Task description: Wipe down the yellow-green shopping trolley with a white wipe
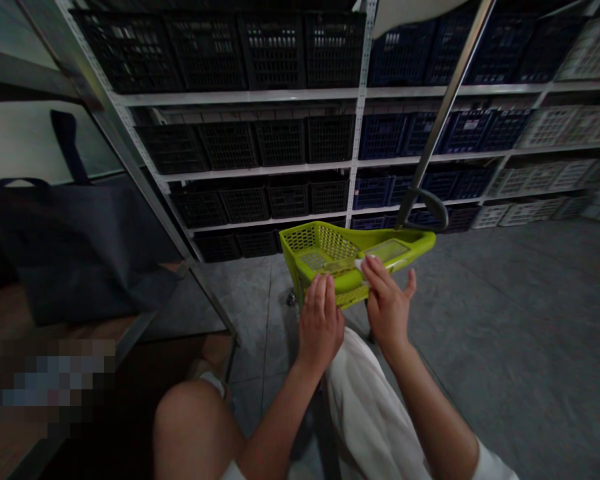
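Note:
A lime-green plastic basket [334, 241] with perforated walls is in front of me, with a small caster [291, 298] under its left side. Over its near rim, the fingers of my left hand [321, 323] are hooked close together. My right hand [387, 307] pinches a small white piece [359, 264], perhaps tissue or cloth, against the near edge of the basket. Its little finger sticks out to the right. Beside those fingertips lies a clear rectangular panel [387, 251] in the basket's narrow right end. The white piece's full shape is hidden.
A metal pole [447, 107] with a dark loop handle [430, 208] rises behind the basket. White shelving [240, 98] holds black, blue and white crates. On the left, a dark bag [85, 247] rests on a metal-framed table [125, 337]. White fabric [370, 400] covers my right leg.

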A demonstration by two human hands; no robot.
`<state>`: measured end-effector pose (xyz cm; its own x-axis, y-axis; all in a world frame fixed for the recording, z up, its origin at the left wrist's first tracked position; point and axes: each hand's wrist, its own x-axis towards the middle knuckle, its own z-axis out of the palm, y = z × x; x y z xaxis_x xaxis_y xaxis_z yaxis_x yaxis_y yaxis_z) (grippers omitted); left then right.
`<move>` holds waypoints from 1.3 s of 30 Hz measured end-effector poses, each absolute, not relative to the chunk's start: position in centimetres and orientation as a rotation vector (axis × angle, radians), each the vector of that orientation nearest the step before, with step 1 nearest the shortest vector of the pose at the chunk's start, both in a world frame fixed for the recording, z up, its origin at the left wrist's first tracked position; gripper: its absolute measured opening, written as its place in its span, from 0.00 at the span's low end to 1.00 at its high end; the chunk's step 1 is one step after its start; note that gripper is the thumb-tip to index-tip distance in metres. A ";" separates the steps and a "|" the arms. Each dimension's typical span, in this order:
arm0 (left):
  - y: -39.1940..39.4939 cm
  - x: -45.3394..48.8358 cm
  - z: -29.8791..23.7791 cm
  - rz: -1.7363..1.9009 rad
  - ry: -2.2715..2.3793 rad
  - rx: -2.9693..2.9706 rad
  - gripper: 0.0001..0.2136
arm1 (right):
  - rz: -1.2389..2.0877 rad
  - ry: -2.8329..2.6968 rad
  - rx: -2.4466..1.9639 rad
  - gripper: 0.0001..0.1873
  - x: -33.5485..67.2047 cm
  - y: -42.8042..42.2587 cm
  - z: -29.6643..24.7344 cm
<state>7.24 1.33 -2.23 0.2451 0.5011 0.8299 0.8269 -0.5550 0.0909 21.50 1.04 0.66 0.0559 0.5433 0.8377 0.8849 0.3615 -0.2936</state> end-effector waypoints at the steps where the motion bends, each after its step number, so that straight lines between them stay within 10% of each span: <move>1: 1.3 7.2 -2.3 -1.230 -1.228 -2.148 0.33 | -0.401 -1.701 -1.260 0.30 21.0 0.8 0.7; 39: 0.8 6.8 -2.0 -1.185 -1.251 -2.192 0.35 | -0.583 -1.691 -1.303 0.38 24.4 1.9 -0.5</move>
<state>6.80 0.77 -2.02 0.2599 0.5363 0.8030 0.8308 -0.5480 0.0971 24.44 1.87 -0.46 -0.0444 0.5088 0.8598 0.9304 0.3346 -0.1499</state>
